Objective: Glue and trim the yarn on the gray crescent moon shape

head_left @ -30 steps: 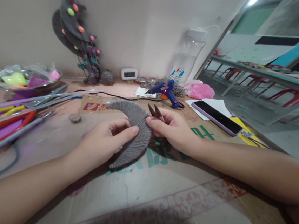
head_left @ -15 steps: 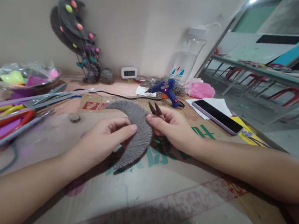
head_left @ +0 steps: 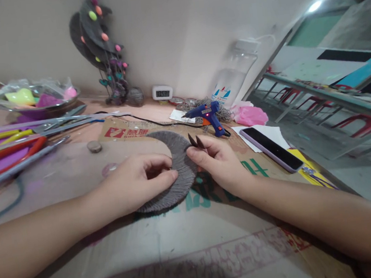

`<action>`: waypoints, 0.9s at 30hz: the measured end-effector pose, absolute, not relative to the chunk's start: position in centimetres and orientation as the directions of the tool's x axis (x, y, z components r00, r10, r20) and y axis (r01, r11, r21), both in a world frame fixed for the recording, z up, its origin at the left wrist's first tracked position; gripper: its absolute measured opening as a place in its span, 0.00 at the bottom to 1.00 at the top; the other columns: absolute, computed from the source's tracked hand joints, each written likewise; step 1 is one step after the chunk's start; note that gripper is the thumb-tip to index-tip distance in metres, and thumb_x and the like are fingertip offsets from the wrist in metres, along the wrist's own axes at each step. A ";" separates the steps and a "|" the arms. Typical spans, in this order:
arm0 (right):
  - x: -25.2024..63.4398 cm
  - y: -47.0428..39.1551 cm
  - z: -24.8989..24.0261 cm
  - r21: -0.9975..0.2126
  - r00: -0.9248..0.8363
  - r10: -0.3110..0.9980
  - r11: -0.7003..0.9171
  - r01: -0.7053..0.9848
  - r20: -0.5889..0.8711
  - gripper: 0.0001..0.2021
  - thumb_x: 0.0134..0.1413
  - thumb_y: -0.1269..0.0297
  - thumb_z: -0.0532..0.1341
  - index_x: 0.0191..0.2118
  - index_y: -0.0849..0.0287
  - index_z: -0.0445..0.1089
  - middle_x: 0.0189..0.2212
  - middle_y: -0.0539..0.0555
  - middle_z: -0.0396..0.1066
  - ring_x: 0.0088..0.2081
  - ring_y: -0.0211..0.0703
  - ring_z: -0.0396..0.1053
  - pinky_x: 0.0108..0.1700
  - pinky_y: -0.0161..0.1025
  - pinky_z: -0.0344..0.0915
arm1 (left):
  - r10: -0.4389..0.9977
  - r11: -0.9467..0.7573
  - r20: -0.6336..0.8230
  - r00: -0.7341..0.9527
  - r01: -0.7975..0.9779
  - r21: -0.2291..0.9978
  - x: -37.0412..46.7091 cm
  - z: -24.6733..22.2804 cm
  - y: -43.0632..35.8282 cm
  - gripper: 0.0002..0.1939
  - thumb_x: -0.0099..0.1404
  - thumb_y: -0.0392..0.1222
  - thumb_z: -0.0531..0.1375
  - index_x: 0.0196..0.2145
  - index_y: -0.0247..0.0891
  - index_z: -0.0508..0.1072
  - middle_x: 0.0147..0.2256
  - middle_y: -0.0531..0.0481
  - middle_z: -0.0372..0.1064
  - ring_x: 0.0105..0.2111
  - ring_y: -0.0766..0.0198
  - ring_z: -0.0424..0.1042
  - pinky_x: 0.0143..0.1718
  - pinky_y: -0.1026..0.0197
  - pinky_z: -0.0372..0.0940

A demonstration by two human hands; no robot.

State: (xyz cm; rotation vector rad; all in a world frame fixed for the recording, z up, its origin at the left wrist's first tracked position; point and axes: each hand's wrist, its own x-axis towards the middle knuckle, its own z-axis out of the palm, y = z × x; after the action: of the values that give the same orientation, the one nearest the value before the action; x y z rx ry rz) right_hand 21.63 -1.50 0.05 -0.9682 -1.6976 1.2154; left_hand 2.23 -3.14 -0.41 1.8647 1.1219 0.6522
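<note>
A crescent wrapped in grey yarn (head_left: 179,181) is tilted between my two hands over the cardboard. My left hand (head_left: 140,180) pinches its inner edge, thumb on the front and fingers behind. At the outer edge, the thumb of my right hand (head_left: 219,162) presses against the yarn. The same hand is closed around a small pair of thread snips (head_left: 196,141), whose two dark pointed blades stick up apart above the thumb. Their handles are hidden in the palm.
Behind the crescent lies a blue glue gun (head_left: 211,114) with its red light on. A phone (head_left: 272,149) rests at the right; scissors (head_left: 29,149) and a metal bowl (head_left: 66,100) are at the left. A bottle (head_left: 234,73), timer (head_left: 162,92) and yarn ball (head_left: 135,97) stand near the wall.
The crescent has turned slightly in my hands, its lower tip now partly behind my left hand. Both hands appear a little lower and further right; the whole view has shifted slightly too.
</note>
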 end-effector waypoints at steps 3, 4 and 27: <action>21.5 -1.5 0.1 -0.974 -0.395 0.908 0.198 0.112 0.139 0.17 0.51 0.50 0.63 0.26 0.59 0.62 0.20 0.45 0.57 0.22 0.30 0.53 0.23 0.31 0.52 | 0.877 -0.253 0.011 0.481 0.441 0.861 2.3 -0.3 -3.2 0.17 0.65 0.52 0.54 0.25 0.39 0.69 0.22 0.57 0.58 0.23 0.68 0.60 0.22 0.66 0.52; 21.4 -1.6 0.1 -0.975 -0.404 0.905 0.195 0.107 0.137 0.17 0.51 0.50 0.63 0.25 0.59 0.61 0.20 0.44 0.56 0.21 0.30 0.53 0.23 0.31 0.51 | 0.877 -0.268 0.027 0.480 0.442 0.856 2.3 -0.3 -3.3 0.19 0.65 0.53 0.54 0.24 0.39 0.68 0.22 0.57 0.58 0.23 0.68 0.59 0.22 0.66 0.52; 21.4 -1.4 -0.8 -0.995 -0.499 0.865 -0.002 -0.103 0.050 0.16 0.49 0.52 0.67 0.30 0.59 0.64 0.21 0.43 0.59 0.20 0.28 0.54 0.22 0.29 0.54 | 0.887 -0.213 0.027 0.461 0.356 0.910 2.4 -0.2 -3.3 0.12 0.63 0.49 0.57 0.29 0.38 0.73 0.28 0.52 0.70 0.29 0.64 0.68 0.28 0.65 0.61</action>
State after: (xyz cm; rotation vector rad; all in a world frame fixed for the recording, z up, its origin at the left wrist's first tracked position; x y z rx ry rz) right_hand 21.40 -1.36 -0.76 -0.8184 -1.5122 1.6076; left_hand 2.36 -3.26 -0.24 1.7810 1.0598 0.7167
